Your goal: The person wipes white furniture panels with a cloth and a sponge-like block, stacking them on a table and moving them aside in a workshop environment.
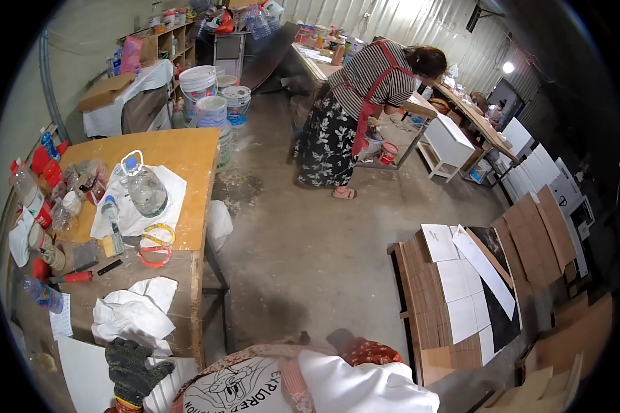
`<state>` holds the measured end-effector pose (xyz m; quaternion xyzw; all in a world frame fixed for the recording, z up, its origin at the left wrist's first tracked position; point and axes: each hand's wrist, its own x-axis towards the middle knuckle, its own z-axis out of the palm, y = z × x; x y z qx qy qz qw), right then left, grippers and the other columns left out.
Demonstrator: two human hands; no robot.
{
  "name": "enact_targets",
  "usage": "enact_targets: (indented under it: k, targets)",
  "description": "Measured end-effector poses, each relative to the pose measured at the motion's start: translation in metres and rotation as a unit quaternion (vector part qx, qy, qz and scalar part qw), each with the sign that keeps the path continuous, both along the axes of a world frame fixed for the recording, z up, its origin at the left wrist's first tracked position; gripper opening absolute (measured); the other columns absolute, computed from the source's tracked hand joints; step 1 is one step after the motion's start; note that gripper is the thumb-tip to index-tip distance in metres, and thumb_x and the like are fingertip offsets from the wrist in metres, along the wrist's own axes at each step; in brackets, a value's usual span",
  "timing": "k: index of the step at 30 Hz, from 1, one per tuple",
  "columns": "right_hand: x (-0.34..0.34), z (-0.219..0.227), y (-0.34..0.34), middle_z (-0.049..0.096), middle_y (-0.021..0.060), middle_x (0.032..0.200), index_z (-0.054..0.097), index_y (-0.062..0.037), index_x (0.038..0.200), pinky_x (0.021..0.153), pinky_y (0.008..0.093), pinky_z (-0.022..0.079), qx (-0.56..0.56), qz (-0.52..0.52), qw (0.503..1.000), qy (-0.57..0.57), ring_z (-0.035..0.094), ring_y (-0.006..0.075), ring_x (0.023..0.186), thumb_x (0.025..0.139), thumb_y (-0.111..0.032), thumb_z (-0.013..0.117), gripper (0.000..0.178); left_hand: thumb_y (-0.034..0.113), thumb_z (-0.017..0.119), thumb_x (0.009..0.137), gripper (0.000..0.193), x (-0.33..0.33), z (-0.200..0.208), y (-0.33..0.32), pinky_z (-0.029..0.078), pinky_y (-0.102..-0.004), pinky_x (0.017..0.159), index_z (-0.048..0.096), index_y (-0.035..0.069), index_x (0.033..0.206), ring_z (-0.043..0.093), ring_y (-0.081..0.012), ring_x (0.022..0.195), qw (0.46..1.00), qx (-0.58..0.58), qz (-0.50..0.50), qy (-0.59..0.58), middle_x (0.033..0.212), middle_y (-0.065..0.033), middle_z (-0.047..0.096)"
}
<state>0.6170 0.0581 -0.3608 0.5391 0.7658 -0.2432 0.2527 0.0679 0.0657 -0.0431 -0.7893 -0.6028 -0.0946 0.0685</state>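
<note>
My left hand (pixel 129 372), in a dark speckled work glove, rests on a white panel (pixel 83 375) at the near left corner of the table. Its thumb stands apart from the fingers, and nothing shows in its grasp. A crumpled white cloth (pixel 134 313) lies just beyond that hand. My right hand (pixel 340 338) is beside my body, below a red patterned sleeve (pixel 373 352). Only a dark, blurred part of it shows, with the fingers hidden. White printed clothing (pixel 238 385) fills the bottom middle.
The wooden table (pixel 179 148) carries a large clear jug (pixel 146 193), bottles, a red-handled tool (pixel 72 277) and tape loops (pixel 156 246). Stacked boards (pixel 455 296) stand at right. A person in a red apron (pixel 358 103) bends over a far bench. Buckets (pixel 198 82) stand behind the table.
</note>
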Motion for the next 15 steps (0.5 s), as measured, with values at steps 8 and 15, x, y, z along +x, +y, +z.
enact_targets:
  k: [8,15]
  targets:
    - [-0.041,-0.015,0.058,0.068,0.0125,0.099,0.07,-0.0099,0.1,0.078,0.0412,0.051,0.108,-0.092,0.982,0.127,0.066,0.031,0.089,0.086,-0.022,0.057,0.023,0.059,0.077,0.057,0.058,0.001,-0.008,-0.001,0.035,-0.0568,0.095,0.068,0.011,0.089,0.055,-0.036,0.098,1.0,0.014,-0.002,-0.004,0.096,-0.0131,0.061]
    - [-0.126,0.121,0.108,0.069,0.0093,0.099,0.068,-0.0098,0.11,0.077,0.0346,0.051,-0.04,-0.299,0.922,0.243,0.065,0.0227,0.085,0.09,-0.03,0.054,0.031,0.057,0.076,0.059,0.057,0.01,0.011,-0.001,0.039,-0.0492,0.088,0.069,0.012,0.094,0.055,-0.033,0.095,0.999,-0.036,0.03,0.008,0.097,-0.0103,0.062]
